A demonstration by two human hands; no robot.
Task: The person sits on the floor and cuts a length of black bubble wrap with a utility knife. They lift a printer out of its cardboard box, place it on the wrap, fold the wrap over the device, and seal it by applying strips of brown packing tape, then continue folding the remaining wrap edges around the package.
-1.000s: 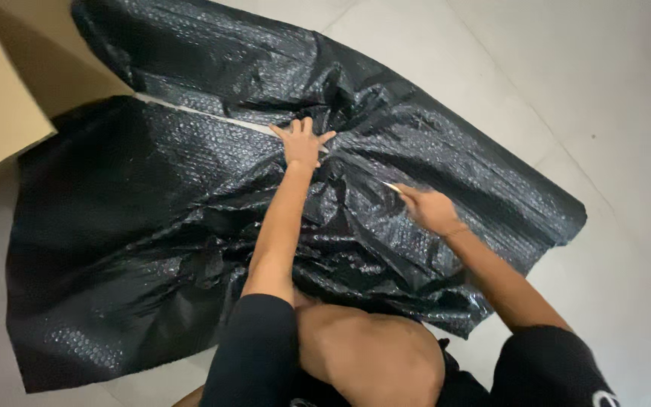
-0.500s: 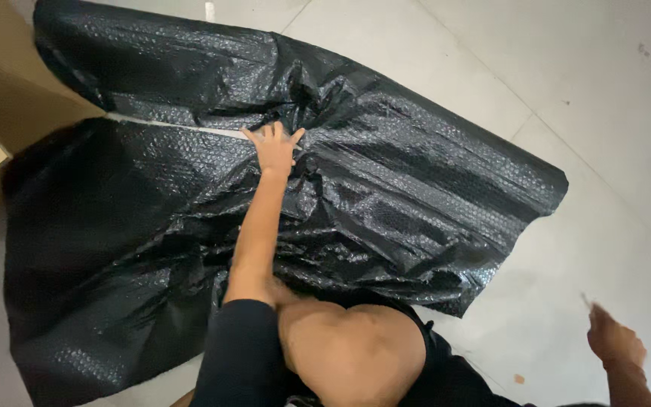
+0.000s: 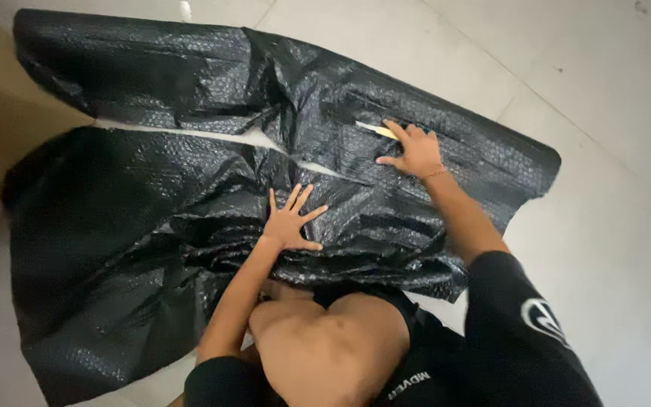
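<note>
we press the black bubble wrap with our open left hand; our right hand grips a small cutter; the slit reaches from the left edge about halfway; the right part is uncut.

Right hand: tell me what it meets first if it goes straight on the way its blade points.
The right hand points its pale blade up-left along the black bubble wrap; it would probably reach the open slit first.

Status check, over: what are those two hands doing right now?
Left hand flat, fingers spread, on black bubble wrap. Right hand holds pale blade on the sheet. Long slit open. Nothing in the way.
</note>
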